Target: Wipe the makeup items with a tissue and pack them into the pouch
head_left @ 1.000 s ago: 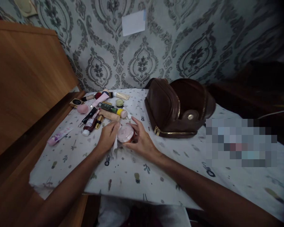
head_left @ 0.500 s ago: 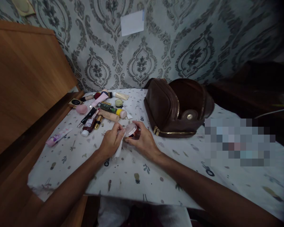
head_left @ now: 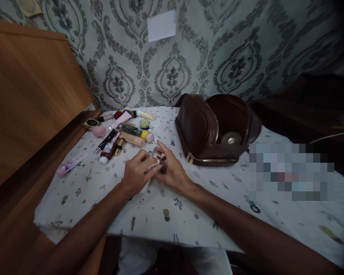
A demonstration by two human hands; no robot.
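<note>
My left hand (head_left: 137,170) is closed on a white tissue (head_left: 145,187), part of which hangs below the fingers. My right hand (head_left: 173,170) curls around a small round container (head_left: 159,156) with a pale top and reddish-brown sides. Both hands meet over the cloth, the tissue pressed against the container. Fingers cover most of the container. Just beyond the hands lie a beige tube (head_left: 132,139), a dark green bottle with a yellow band (head_left: 132,130), a dark red bottle with a white cap (head_left: 108,150) and a gold-and-black tube (head_left: 119,147).
An open brown leather bag (head_left: 199,130) stands at the right rear. Further left are a pink sponge (head_left: 99,131), a pink tube (head_left: 70,165), a compact (head_left: 91,123) and a small green-topped jar (head_left: 145,123). A wooden panel (head_left: 31,84) borders the left; a patterned wall rises behind.
The container has tilted between my hands, so its pale lid faces me less. My left fingers have moved over it with the tissue, and my right fingers have shifted around its side.
</note>
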